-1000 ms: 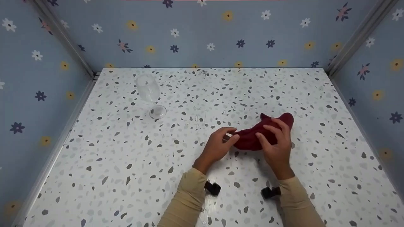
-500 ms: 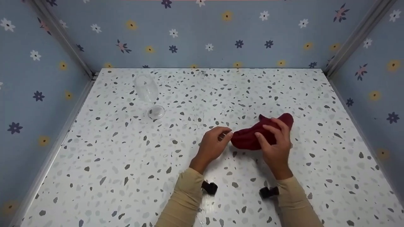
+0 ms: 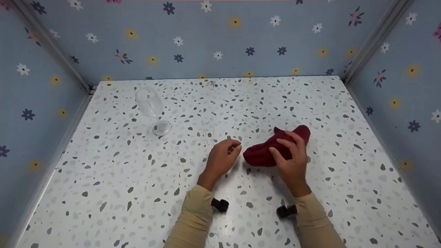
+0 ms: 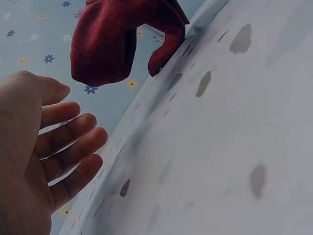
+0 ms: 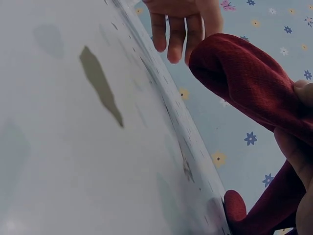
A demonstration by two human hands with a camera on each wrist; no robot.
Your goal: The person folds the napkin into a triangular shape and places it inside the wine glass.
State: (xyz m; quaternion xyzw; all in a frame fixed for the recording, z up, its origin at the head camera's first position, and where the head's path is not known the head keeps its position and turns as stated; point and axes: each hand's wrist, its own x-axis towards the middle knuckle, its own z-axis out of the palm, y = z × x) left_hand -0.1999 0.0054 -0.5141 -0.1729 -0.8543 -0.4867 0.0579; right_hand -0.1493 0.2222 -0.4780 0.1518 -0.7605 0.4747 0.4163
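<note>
A folded dark red cloth (image 3: 263, 153) is gripped by my right hand (image 3: 293, 163), thumb on the near side and fingers over the top. In the right wrist view the cloth (image 5: 244, 78) bulges out in a rounded fold, and a lower part of it reaches the table. My left hand (image 3: 222, 158) is just left of the cloth's rounded end, apart from it. The left wrist view shows that hand (image 4: 54, 142) with fingers loosely bent and nothing in them, the cloth (image 4: 105, 44) beyond the fingertips.
A clear stemmed glass (image 3: 150, 103) stands at the back left of the speckled white table (image 3: 113, 165). Blue flowered panels (image 3: 193, 27) enclose the back and both sides. Each wrist wears a small black camera (image 3: 220, 205).
My left hand has let go of the cloth's left end and moved away to the left. The right hand keeps its grip on the cloth. The head view has shifted slightly.
</note>
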